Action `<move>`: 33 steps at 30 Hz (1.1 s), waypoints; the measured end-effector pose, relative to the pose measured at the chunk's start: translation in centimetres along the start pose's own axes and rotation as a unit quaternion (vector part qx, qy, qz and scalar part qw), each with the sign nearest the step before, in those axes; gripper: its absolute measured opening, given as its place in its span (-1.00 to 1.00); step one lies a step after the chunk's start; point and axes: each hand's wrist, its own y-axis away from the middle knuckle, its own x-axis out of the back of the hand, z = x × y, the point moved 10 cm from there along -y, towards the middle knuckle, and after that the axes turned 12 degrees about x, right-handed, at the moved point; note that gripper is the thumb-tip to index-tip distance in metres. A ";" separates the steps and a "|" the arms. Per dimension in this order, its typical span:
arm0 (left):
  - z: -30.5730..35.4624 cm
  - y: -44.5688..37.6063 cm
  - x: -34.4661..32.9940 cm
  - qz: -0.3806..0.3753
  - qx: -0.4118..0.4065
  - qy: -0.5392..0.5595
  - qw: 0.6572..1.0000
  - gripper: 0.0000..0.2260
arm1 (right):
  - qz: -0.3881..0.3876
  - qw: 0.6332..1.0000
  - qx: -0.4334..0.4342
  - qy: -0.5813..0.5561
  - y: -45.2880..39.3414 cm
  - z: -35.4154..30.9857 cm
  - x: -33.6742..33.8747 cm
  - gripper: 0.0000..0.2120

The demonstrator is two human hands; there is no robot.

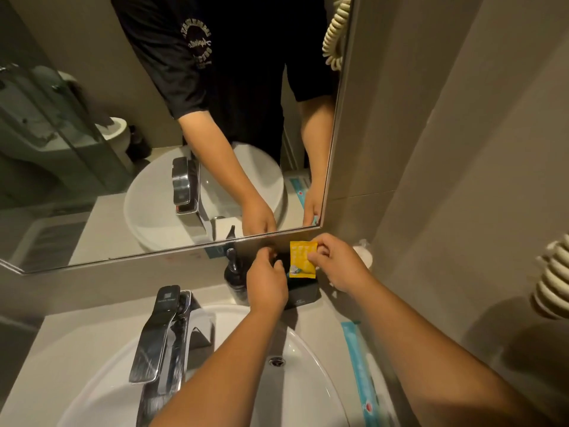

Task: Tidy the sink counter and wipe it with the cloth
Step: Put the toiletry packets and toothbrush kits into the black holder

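My right hand (340,263) pinches a small yellow sachet (302,259) by its right edge and holds it upright over a black box (303,293) at the back of the counter, under the mirror. My left hand (266,282) reaches in beside the sachet, over the box's left side, with fingers curled; whether it grips anything is hidden. A black pump bottle (235,277) stands just left of the box. No cloth is in view.
A white basin (308,365) with a chrome tap (163,334) fills the front. A long blue-and-white packet (361,374) lies on the grey counter (77,331) right of the basin. A white wrapped item (365,254) sits in the back right corner. A coiled cord (554,278) hangs on the right wall.
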 end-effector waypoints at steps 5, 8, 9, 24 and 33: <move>-1.4 1.8 1.2 0.008 0.012 0.038 0.999 -0.67 | -0.024 0.999 0.009 0.026 -0.2 -0.2 -1.3 -0.96; -2.3 3.5 1.5 0.013 0.021 0.048 0.999 -0.67 | -0.026 0.997 0.008 0.066 -0.3 0.1 -1.8 -0.91; -2.6 4.1 1.6 0.013 0.019 0.047 0.999 -0.67 | -0.022 0.998 0.001 0.063 -0.3 0.3 -1.9 -0.90; -2.6 10.2 -1.8 -0.117 -0.132 -0.174 0.969 -0.75 | 0.107 0.990 -0.092 0.002 5.6 2.7 2.1 -0.83; -3.0 15.3 -8.2 -0.305 0.020 -0.128 0.943 -0.82 | 0.089 0.945 -0.221 0.223 22.1 8.4 4.1 -0.80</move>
